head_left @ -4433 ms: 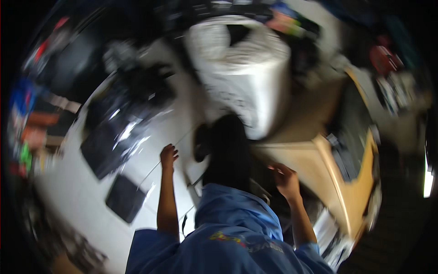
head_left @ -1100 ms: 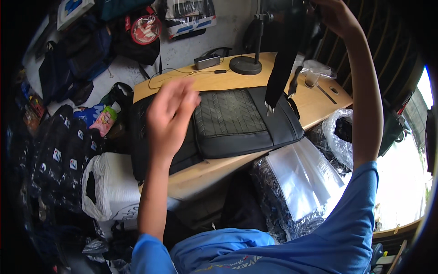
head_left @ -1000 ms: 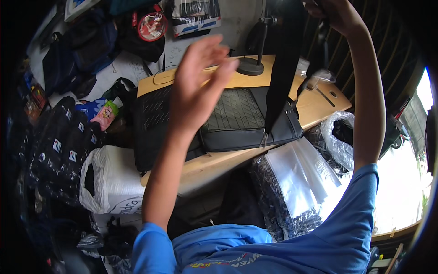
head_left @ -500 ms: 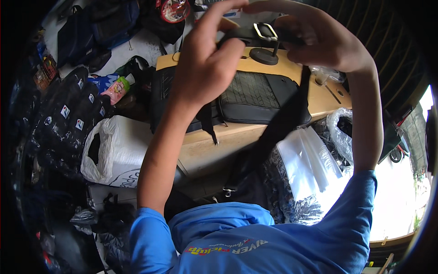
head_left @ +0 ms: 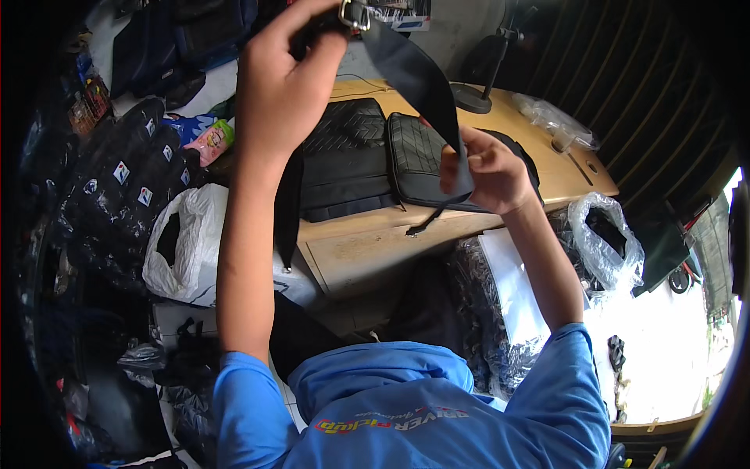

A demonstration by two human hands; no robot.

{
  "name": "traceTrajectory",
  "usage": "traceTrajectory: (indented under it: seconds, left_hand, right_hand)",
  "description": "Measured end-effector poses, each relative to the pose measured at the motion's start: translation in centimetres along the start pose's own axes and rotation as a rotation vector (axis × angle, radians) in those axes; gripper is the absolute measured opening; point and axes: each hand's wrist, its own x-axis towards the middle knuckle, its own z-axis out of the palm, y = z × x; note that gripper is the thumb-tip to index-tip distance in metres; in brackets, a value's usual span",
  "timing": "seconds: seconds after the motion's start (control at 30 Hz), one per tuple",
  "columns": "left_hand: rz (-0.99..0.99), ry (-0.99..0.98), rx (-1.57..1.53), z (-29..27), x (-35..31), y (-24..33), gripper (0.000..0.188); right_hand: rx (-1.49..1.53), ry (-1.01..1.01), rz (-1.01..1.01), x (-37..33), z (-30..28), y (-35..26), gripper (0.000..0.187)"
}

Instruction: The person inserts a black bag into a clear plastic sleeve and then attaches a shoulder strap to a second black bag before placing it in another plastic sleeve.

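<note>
A black webbing strap is stretched between my two hands, slanting down to the right. My left hand, raised at the top of the view, is closed round the strap beside a silver metal buckle. Lower and to the right, my right hand pinches the strap, its fingers curled about it. Beneath my hands a black bag with a textured, quilted-looking panel lies on the wooden table. Another length of black strap hangs at the table's front edge, below my left hand.
A lamp base and clear plastic wrap are on the table's far side. White plastic sack stands left of it. Plastic-wrapped stacks and an open clear bag are on the right. Dark wrapped goods crowd the left.
My hands have moved apart: the left stays high and goes leftward with the buckle, while the right has come down, leaving the strap drawn out between them.
</note>
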Motion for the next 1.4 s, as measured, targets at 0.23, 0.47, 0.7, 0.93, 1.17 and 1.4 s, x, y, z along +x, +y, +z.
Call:
traceTrajectory:
  seconds: [0.23, 0.47, 0.7, 0.93, 1.17, 1.4]
  left_hand:
    - [-0.026, -0.11, 0.28, -1.3, -0.1, -0.4, 0.021]
    - [0.084, -0.21, 0.291, -1.2, -0.2, -0.4, 0.021]
    - [0.021, -0.249, 0.222, -1.4, -0.4, -1.2, 0.021]
    - [0.247, -0.213, 0.345, -0.3, -0.5, -1.3, 0.018]
    - [-0.048, -0.158, 0.16, -0.5, -3.0, -2.0, 0.029]
    - [-0.211, -0.125, -0.229, 0.9, -4.9, -1.1, 0.03]
  right_hand:
    - [-0.681, 0.041, 0.035, -0.1, 1.9, -0.7, 0.049]
    - [-0.854, -0.02, -0.17, 0.1, 0.0, 0.2, 0.032]
    - [-0.337, -0.139, -0.071, 1.5, 0.3, -0.9, 0.072]
    - [-0.677, 0.643, 0.02, 8.2, 13.9, -5.2, 0.075]
    - [-1.159, 0.11, -0.342, 10.3, 10.2, -5.9, 0.056]
    - [-1.212, -0.061, -0.432, 11.2, 10.3, -7.3, 0.054]
